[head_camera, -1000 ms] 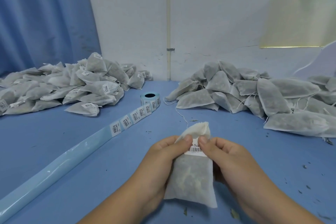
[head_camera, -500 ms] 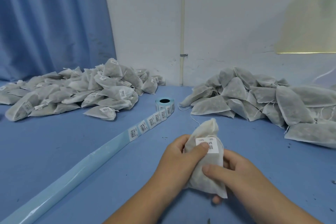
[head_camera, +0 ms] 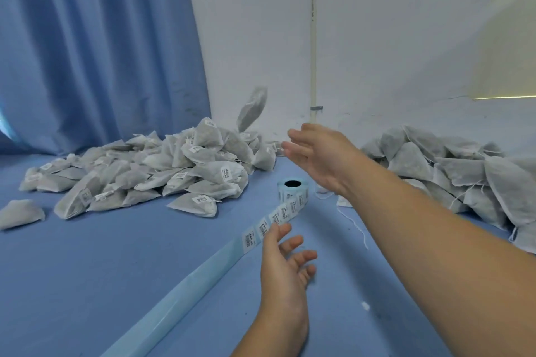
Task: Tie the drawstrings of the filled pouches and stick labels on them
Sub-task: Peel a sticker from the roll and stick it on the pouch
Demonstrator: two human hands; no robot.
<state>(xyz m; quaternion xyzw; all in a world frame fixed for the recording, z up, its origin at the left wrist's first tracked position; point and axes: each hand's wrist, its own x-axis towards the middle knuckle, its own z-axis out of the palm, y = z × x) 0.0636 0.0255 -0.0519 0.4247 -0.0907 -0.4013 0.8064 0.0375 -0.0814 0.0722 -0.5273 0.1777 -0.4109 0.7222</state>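
Gripped a moment ago, the grey filled mesh pouch (head_camera: 251, 109) now sails at 11 o'clock over the labelled pouch heap (head_camera: 162, 165) on the blue surface (head_camera: 116, 269), right hand (head_camera: 319, 156) and left hand (head_camera: 285, 266) spread empty, so that one's finished.

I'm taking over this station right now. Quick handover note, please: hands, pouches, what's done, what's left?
Left hand: open, empty, by the label strip.
Right hand: open, empty, stretched toward the labelled pile.
One pouch is in mid-air above that pile.
Label roll stands between the piles.
Done: many pouches there show labels.
Left: the right pile, no labels visible.
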